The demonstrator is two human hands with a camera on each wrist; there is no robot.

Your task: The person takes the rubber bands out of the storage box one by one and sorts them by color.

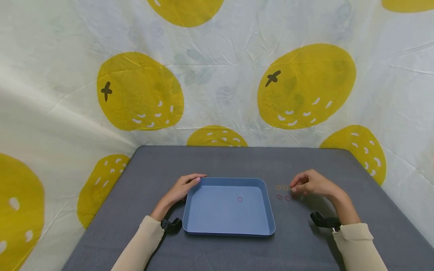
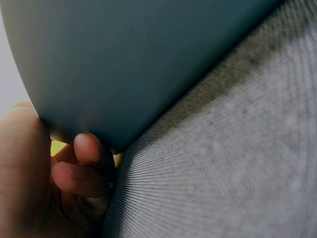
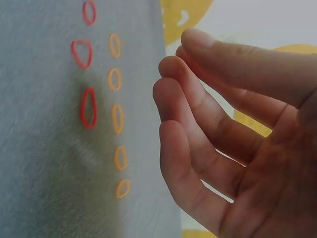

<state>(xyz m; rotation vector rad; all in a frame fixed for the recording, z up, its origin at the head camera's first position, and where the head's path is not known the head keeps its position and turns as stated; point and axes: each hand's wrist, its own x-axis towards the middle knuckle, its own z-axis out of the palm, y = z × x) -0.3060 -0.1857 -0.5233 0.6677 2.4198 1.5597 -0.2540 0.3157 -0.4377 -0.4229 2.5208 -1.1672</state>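
Note:
A shallow blue tray (image 1: 217, 220) lies on the grey table. My left hand (image 1: 179, 188) holds its far left corner, thumb at the rim; in the left wrist view, curled fingers (image 2: 88, 148) show against the tray's outer wall. Inside the tray, right of its middle, is one thin red rubber band (image 1: 240, 197). To the tray's right, my right hand (image 1: 313, 184) hovers with loosely bent fingers over small rubber bands. Several orange-yellow bands (image 3: 118, 132) form one row beside a row of red bands (image 3: 89, 126). Thumb and forefinger tips are close together, with nothing visible between them.
The grey tabletop (image 1: 237, 162) runs back to a pale cloth (image 1: 220, 90) printed with large yellow fruit, which hangs behind and beside the table. Both wrists wear black camera mounts (image 1: 325, 221), close above the table surface.

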